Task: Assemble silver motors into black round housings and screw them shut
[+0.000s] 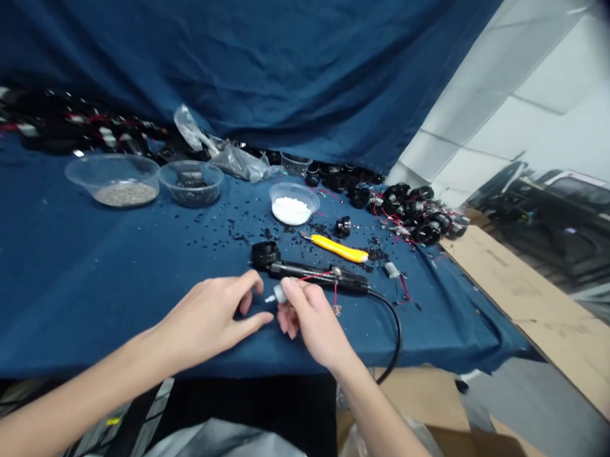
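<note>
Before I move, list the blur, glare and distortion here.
Head view: the pale tiled wall at right looks soft and slanted, with a dark, blurred top corner; the heap of small black parts at far left is smeared, with bright glints; the white granules look nearly washed out; the slim yellow-handled knife reads fairly clearly.

- both hands are left bare, so the left hand (206,325) and right hand (319,319) are seen skin and all, slim fingers included
- same deal with the left forearm (94,388) and right forearm (378,418): pretty slender, bare right down to where they're cut off by the frame
- some light grey cloth (227,446) can be spotted at the bottom edge, kinda creased and softly folded; looks like it's being worn, but top or bottoms can't be told
- finer stuff like nails is mostly lost to blur, tbh
</note>
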The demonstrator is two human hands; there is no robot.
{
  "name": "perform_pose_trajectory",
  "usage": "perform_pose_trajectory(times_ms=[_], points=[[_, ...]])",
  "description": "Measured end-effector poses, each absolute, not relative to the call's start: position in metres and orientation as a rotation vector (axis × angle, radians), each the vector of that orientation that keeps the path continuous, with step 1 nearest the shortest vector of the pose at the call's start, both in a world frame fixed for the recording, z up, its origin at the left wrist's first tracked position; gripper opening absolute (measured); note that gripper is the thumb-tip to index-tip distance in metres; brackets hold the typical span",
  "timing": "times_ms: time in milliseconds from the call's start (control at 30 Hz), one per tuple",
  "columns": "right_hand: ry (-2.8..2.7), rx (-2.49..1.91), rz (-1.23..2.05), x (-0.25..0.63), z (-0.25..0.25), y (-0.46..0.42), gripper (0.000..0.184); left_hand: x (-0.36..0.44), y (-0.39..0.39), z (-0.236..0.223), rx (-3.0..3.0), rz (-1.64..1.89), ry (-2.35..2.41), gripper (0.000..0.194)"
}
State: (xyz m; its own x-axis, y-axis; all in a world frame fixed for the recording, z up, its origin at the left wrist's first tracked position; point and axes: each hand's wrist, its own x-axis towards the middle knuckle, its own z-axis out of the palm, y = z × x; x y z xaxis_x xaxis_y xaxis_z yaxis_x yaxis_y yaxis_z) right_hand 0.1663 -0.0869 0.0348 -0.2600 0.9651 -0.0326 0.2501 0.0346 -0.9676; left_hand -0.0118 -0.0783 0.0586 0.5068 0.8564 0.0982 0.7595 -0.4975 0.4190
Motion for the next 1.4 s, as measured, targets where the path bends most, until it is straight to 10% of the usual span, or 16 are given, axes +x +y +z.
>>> perform_pose_trajectory(times_ms=[233,700,1400], points=[[-1.528,-0.977,1.405,0.165,0.063,-0.113,0.045,-0.013,-0.116,0.069,2.468,0.999,0.954,0.012],[-1.243,-1.136,1.358,0.185,0.053,-0.1,0.051,-0.019,0.014,0.047,2.404,0.533,1.577,0.055],[-1.283,-1.387,1.48,0.15,0.015,-0.118,0.057,-0.052,-0.091,0.043,2.427,0.528,1.248,0.028]])
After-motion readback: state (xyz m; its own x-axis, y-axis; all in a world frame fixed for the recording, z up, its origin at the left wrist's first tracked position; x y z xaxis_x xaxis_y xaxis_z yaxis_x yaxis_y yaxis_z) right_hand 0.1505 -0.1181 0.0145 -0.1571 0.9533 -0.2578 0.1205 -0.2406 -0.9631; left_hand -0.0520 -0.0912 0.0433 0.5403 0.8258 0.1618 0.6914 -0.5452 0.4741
